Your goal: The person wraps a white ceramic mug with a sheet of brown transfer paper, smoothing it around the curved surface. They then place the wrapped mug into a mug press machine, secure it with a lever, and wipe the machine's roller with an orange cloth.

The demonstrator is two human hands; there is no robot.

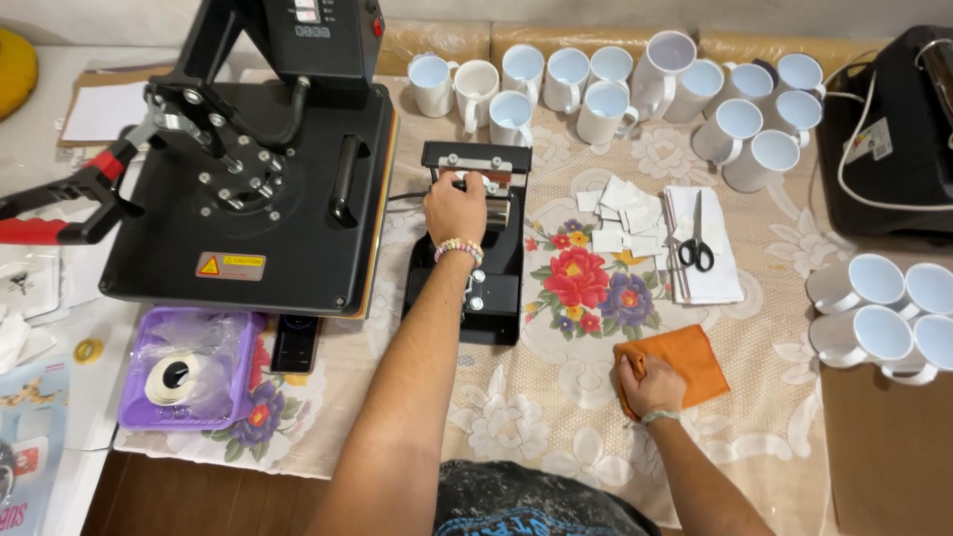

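Left hand (454,206) closed around small black mug press (469,260) handle, right hand (650,383) gripping folded orange cloth (685,359)

Looking steeply down from head height at the near edge of the tabletop (556,397), facing the far wall. Sitting close over both forearms, taking in the flat heat press (248,189) at left and the white mugs (615,89) along the far side.

Glossy white ceramic mugs (586,84) stand on a floral cloth (556,387). The press (472,248) is matt black metal. The rag (675,362) is soft orange fabric; the scissors (697,233) have shiny steel blades.
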